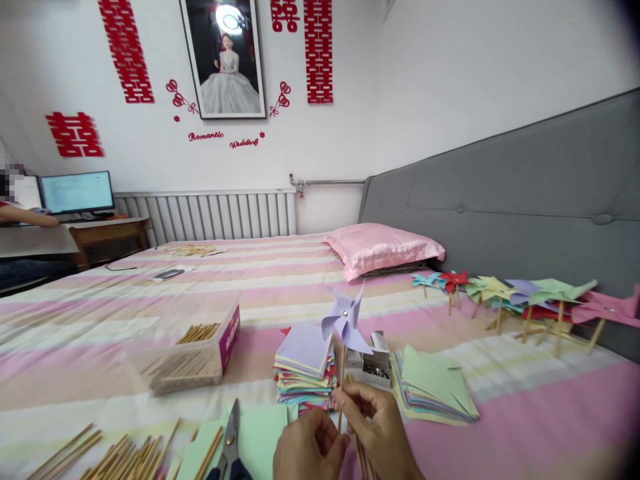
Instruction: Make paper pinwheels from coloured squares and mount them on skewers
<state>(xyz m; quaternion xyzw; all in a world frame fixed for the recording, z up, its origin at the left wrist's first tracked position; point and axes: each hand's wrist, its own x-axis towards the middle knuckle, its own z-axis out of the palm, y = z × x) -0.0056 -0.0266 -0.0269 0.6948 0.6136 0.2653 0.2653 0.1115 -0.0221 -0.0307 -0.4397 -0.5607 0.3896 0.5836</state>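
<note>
A lilac paper pinwheel (pixel 345 319) on a thin wooden stick stands upright in front of me. My right hand (pixel 383 423) pinches the stick partway down between thumb and fingers. Lower on the same stick, the curled fingers of my left hand (pixel 311 445) close around its bottom end. More thin sticks (pixel 361 459) show below my right palm; whether they are held or lying there I cannot tell. Just behind my hands are a stack of coloured paper squares (pixel 304 363), a small box of metal fasteners (pixel 377 369) and a pile of slit paper sheets (pixel 435 387).
Scissors (pixel 231 440) lie on green paper (pixel 267 430) beside loose sticks (pixel 125 460). A clear plastic tub (pixel 187 367) holds more sticks. Finished pinwheels (pixel 560 291) lean along the grey headboard (pixel 520 200). Farther back are a pink pillow (pixel 383 247) and a phone (pixel 169 274). A person's arm (pixel 25 215) rests at a desk.
</note>
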